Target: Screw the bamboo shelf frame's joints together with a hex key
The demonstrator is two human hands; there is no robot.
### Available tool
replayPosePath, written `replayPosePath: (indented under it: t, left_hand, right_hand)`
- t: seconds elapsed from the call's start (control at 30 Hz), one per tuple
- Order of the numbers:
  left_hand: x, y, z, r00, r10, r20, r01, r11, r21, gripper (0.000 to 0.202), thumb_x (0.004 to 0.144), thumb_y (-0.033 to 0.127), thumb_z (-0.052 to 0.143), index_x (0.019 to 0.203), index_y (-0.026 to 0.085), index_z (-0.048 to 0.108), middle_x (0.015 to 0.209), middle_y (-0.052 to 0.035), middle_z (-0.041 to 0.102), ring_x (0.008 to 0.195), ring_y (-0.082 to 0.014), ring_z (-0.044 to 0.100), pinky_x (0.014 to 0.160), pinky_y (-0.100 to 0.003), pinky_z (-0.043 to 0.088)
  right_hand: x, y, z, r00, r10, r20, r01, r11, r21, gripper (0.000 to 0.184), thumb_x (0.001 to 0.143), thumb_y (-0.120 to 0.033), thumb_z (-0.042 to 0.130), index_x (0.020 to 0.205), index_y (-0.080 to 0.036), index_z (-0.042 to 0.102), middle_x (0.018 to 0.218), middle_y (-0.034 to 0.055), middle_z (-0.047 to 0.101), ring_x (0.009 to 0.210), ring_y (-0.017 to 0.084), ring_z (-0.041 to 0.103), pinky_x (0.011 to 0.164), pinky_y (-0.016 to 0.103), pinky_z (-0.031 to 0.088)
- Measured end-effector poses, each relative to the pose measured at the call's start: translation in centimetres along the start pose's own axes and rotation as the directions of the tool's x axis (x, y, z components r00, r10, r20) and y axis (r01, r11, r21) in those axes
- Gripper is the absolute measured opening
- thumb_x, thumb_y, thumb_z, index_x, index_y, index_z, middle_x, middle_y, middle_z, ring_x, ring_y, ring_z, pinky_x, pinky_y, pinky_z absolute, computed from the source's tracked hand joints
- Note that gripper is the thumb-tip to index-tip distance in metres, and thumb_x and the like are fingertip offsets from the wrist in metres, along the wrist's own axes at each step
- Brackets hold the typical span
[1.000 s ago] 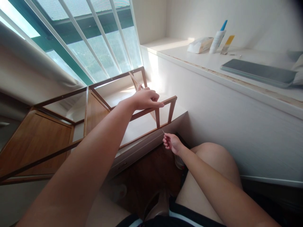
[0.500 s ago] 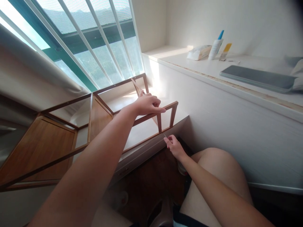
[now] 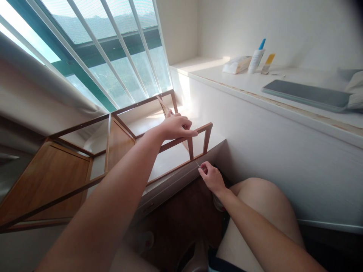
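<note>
A brown wooden shelf frame [image 3: 85, 155] lies tipped on its side across the white window ledge [image 3: 167, 156]. My left hand [image 3: 176, 126] is closed over one of its thin top rails near the right end. My right hand [image 3: 211, 176] is pinched on a thin metal tool [image 3: 197, 164], likely a small hex key, whose tip touches the lower right corner of the frame. My bare knee [image 3: 255, 196] is just right of that hand.
A white counter [image 3: 255, 81] on the right carries a wipes pack [image 3: 236, 64], a blue-capped bottle [image 3: 256, 56], a yellow-capped tube [image 3: 268, 62] and a grey tablet [image 3: 306, 93]. White window bars [image 3: 113, 53] and a curtain [image 3: 42, 90] are on the left. Dark wooden floor [image 3: 181, 219] lies below.
My right hand has risen a little and brought the thin tool up against the frame's lower right corner. My left hand has stayed on the rail.
</note>
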State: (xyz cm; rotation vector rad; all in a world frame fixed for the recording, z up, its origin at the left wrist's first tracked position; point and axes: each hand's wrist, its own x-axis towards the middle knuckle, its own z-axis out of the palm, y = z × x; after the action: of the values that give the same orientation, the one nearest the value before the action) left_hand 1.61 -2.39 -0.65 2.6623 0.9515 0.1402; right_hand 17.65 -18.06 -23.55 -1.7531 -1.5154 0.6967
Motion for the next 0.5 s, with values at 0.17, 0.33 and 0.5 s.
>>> replayPosePath:
  t: [0.17,0.33,0.5]
  left_hand:
    - [0.01,0.00,0.00,1.000,0.004,-0.001,-0.004,1.000,0.000,0.049,0.081,0.064,0.054,0.061,0.019,0.049,0.076,-0.0001,0.057,0.095,-0.0253,0.047,0.112,-0.063,0.001]
    - [-0.01,0.04,-0.02,1.000,0.009,0.002,-0.009,1.000,0.001,0.048,0.082,0.063,0.053,0.061,0.019,0.049,0.076,-0.0009,0.057,0.095,-0.0257,0.047,0.111,-0.061,0.007]
    - [-0.02,0.02,-0.02,1.000,0.019,0.001,-0.019,1.000,0.009,0.049,0.083,0.063,0.052,0.061,0.019,0.049,0.075,-0.0009,0.057,0.094,-0.0253,0.047,0.111,-0.061,0.008]
  right_hand:
    - [0.46,0.32,0.54,0.989,0.133,0.067,-0.147,0.935,0.322,0.019,0.085,-0.038,0.057,0.077,-0.021,0.059,0.064,0.0001,0.059,0.058,0.016,0.054,0.055,0.027,0.039]
    - [0.65,0.21,0.74,0.859,0.339,0.383,-0.512,0.557,0.655,0.018,0.082,-0.037,0.056,0.077,-0.021,0.054,0.055,-0.0046,0.051,0.040,0.009,0.035,0.037,0.021,0.021]
    - [0.72,0.04,0.39,0.780,0.340,0.526,-0.622,0.325,0.713,0.014,0.082,-0.032,0.058,0.080,-0.019,0.054,0.054,-0.0051,0.052,0.039,0.006,0.035,0.036,0.017,0.021]
